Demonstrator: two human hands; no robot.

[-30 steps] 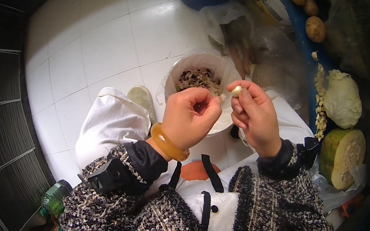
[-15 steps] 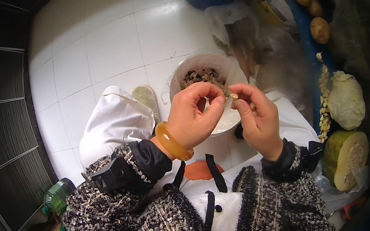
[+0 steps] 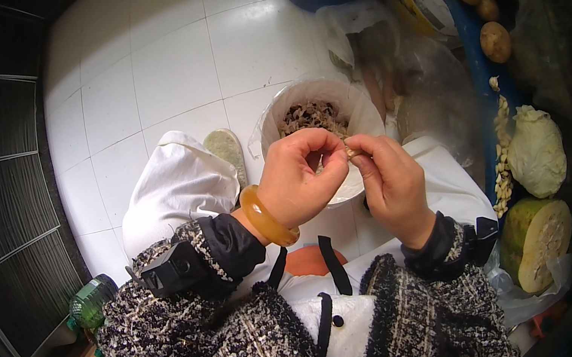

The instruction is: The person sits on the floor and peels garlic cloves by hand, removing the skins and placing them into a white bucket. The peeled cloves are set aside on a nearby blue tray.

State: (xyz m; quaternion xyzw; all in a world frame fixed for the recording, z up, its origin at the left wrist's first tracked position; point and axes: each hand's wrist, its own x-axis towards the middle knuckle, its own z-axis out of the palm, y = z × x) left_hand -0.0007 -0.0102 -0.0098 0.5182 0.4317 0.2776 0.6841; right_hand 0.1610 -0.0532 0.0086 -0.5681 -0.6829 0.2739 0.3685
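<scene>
Over the lined bin, my left hand and my right hand meet fingertip to fingertip. Pinched between thumb and forefinger of the right is a small pale garlic clove, mostly covered by the fingers. The left thumb and forefinger close on its other side, and an amber bangle circles that wrist. Below the hands stands the waste bin with a white liner, holding brown, papery scraps. To the right, more garlic cloves lie in a long row.
Beside the cloves are a pale cabbage and a cut squash. Potatoes lie farther back. Clear plastic bags and a white bucket stand right of the bin. A green bottle is at the left.
My right hand has moved left and slightly up, bringing the garlic clove to the left fingertips. My left hand has hardly moved.
</scene>
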